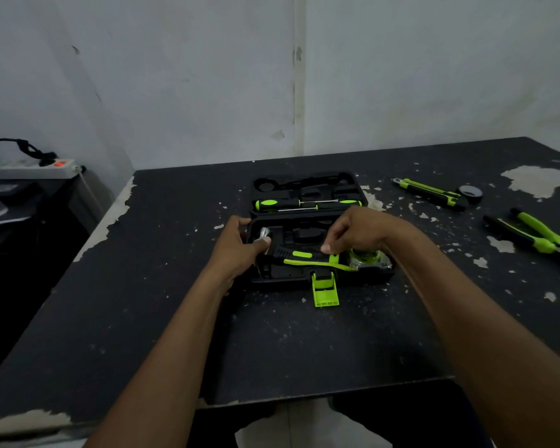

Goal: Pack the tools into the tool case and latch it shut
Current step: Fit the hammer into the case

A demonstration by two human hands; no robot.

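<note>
Green-handled screwdrivers [291,203] sit in the case [288,280]. Left grip [236,247] and right grip [359,231] clamp the hammer [301,255] — knife [430,192], pliers [530,237], tape roll [471,191] wait right of the case.

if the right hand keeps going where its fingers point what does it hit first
The hammer handle in the tool case; the right hand seems nearly on it, depth unclear.

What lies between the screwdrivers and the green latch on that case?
The hammer, lying crosswise in the near half of the tool case, as the head view shows.
</note>
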